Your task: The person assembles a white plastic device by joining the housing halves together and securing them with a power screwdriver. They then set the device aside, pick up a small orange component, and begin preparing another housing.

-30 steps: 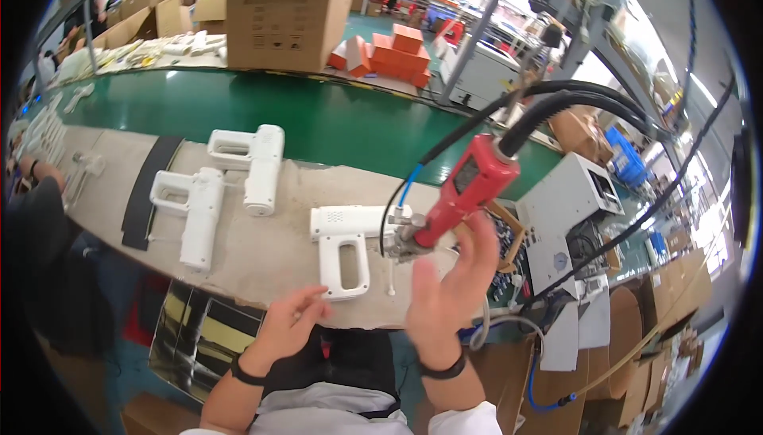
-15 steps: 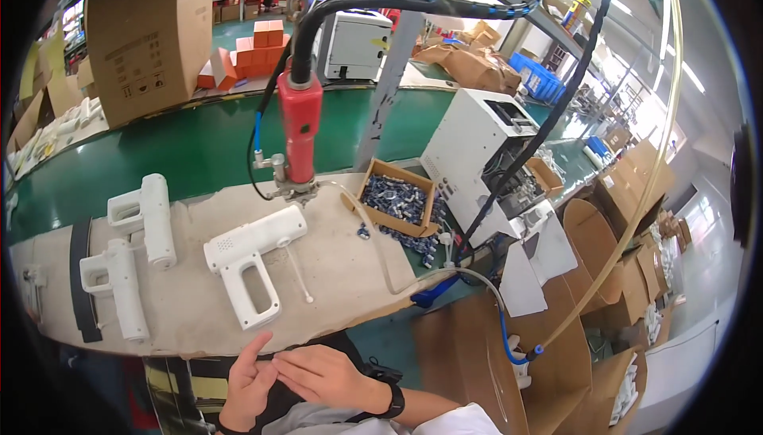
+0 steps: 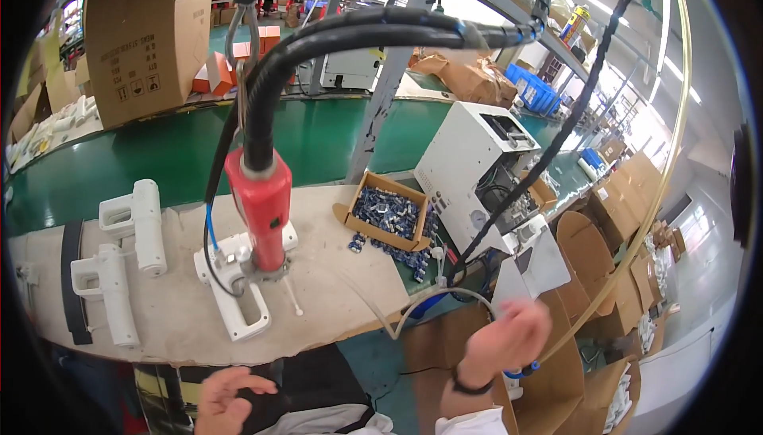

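My left hand (image 3: 230, 400) is at the table's front edge, below a white pistol-shaped plastic housing (image 3: 248, 316). Its thumb and fingers are apart, with nothing held. Out to the right, my right hand (image 3: 509, 341) is raised over cardboard boxes and a hose. Motion smears its fingers, which look bent, and I cannot make out anything in them. A red hanging screwdriver-like tool (image 3: 269, 204) with a metal lower end hangs in front of the housing and hides part of it. A thin white stick (image 3: 293, 297) lies beside the housing.
Two more white housings (image 3: 149, 232) lie at the left by a black strip (image 3: 72, 284). An open carton (image 3: 373, 232) of small blue parts stands at the table's right, some spilled. Beyond is a white machine (image 3: 461, 173). Black cables and a clear hose (image 3: 675, 133) hang across.
My hands, earlier close together at the table edge, have parted; the right has swung up and far right. The red tool has swung left and nearer, now over the middle housing.
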`<state>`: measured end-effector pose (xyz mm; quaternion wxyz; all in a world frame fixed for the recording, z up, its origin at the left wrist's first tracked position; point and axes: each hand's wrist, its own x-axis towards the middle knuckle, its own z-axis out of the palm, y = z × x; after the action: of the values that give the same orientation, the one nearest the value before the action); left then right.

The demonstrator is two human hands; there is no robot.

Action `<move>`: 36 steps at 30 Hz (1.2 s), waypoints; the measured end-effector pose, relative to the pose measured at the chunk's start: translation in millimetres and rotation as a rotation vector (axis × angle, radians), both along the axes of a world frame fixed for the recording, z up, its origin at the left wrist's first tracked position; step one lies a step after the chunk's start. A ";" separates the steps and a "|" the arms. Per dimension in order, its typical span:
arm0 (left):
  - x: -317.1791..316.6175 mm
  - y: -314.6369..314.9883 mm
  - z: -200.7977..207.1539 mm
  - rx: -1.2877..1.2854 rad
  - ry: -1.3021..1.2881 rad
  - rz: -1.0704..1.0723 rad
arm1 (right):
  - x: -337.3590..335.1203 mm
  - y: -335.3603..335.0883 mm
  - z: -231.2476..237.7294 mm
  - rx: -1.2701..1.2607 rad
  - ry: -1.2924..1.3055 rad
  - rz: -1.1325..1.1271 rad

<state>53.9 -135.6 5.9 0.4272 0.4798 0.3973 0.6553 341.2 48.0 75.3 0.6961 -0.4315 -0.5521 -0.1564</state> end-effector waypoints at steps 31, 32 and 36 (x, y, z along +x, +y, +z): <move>-64.2 59.3 -43.7 -0.434 0.484 0.689 | -66.8 -23.2 17.2 -0.041 -0.055 0.896; -68.7 68.6 -46.6 -0.503 0.542 0.705 | -75.6 -30.1 6.7 -0.179 0.047 0.996; -63.1 99.3 -50.0 -0.723 0.709 0.595 | -157.1 -11.3 25.2 -0.233 0.044 0.893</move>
<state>-9.2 -36.3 -44.1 0.2024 0.3617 0.8317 0.3694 184.0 36.8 100.5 0.6537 -0.2301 -0.6830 0.2309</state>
